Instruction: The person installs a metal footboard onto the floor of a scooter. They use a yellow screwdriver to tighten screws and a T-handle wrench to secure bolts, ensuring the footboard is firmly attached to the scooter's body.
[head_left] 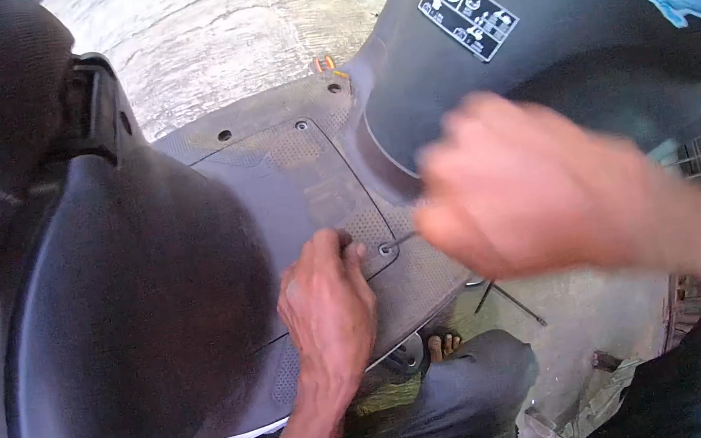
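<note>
Both hands work a grey scooter floorboard (289, 174) over concrete (249, 26); each grip's state unclear.

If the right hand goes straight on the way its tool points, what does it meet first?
Probably the screw in the scooter floorboard panel; the thin tool in the blurred right hand already seems to reach it, beside the left hand.

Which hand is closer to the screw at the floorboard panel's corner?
Left. The left hand rests on the panel with fingertips right beside the screw; the blurred right hand is raised to its right, holding a thin tool.

Dark grey dimpled floor panel (308, 180), black seat (128, 307), black-and-white sticker (467, 13) with blue circles.
</note>
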Motion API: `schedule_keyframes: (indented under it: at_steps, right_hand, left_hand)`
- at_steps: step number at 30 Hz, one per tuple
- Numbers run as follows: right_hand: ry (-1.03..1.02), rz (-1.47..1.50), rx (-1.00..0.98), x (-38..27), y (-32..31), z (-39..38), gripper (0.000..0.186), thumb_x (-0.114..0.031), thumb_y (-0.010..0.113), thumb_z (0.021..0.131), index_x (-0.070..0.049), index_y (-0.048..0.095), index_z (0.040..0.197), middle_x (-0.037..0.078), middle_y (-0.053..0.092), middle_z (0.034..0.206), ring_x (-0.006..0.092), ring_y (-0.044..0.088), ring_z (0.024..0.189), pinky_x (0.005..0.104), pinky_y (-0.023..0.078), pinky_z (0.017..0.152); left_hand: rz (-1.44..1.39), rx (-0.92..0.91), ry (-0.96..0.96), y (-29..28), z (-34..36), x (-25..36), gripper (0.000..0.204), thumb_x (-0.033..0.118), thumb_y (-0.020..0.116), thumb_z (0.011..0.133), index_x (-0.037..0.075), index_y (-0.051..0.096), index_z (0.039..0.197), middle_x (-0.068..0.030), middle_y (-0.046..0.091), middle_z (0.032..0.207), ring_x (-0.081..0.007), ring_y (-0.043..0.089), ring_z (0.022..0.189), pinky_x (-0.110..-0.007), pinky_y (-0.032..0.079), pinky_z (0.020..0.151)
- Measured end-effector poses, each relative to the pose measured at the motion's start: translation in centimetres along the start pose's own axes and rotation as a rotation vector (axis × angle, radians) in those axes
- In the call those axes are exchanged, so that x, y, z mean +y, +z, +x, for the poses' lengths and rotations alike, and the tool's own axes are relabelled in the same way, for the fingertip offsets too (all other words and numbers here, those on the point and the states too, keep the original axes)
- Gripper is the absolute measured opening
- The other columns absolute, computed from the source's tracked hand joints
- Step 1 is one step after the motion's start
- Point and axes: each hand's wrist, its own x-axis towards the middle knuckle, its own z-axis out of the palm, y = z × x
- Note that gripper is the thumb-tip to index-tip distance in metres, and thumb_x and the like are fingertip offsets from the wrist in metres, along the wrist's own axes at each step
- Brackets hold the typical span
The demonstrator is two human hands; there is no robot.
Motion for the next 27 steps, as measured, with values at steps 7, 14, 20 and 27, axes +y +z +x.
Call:
schedule_keyframes:
  at_steps: [7, 14, 20, 27]
  right_hand:
    - [-0.082, -0.055, -0.013, 1.5, 1.1, 6.2, 0.010, -0.016, 0.070, 0.078, -0.009, 0.064, 0.073, 0.009, 0.063, 0.073, 0.0259, 0.064, 0.075, 0.0395, 0.050, 0.067]
    - [0.317, -0.110, 0.277, -3.7, -0.3, -7.1, 0.013, -0.019, 0.077, 0.082, -0.012, 0.078, 0.093, 0.004, 0.049, 0.063, 0.0196, 0.053, 0.058, 0.0370, 0.042, 0.060]
    - [0.752, 0.471, 0.602, -7.5, 8.5, -15.1, 0.039, -0.013, 0.084, 0.079, -0.014, 0.079, 0.117, 0.005, 0.058, 0.065, 0.0146, 0.055, 0.054, 0.0316, 0.040, 0.050]
    - [0.805, 0.697, 0.816, -9.0, 14.7, -16.1, 0.037, -0.015, 0.084, 0.082, -0.011, 0.078, 0.118, 0.008, 0.066, 0.070, 0.0140, 0.056, 0.055, 0.0309, 0.042, 0.052]
  left_hand:
    - [0.130, 0.068, 0.050, 0.0, -0.3, -0.7, 0.011, 0.012, 0.067, 0.092, 0.004, 0.063, 0.099, -0.0189, 0.067, 0.091, -0.0432, 0.065, 0.087, -0.052, 0.049, 0.080]
    - [-0.099, -0.035, 0.076, -0.2, -0.5, -0.1, 0.016, 0.006, 0.071, 0.089, 0.000, 0.065, 0.103, -0.0215, 0.068, 0.096, -0.0440, 0.066, 0.090, -0.050, 0.051, 0.080]
    - [-0.153, -0.160, 0.186, 2.0, -0.5, 0.7, 0.020, 0.005, 0.072, 0.088, 0.001, 0.072, 0.108, -0.0203, 0.067, 0.095, -0.0404, 0.067, 0.091, -0.047, 0.052, 0.083]
    - [0.082, -0.155, 0.164, 3.1, -0.1, -0.3, 0.024, 0.015, 0.081, 0.081, 0.014, 0.082, 0.105, -0.0099, 0.068, 0.100, -0.0301, 0.060, 0.101, -0.043, 0.049, 0.091]
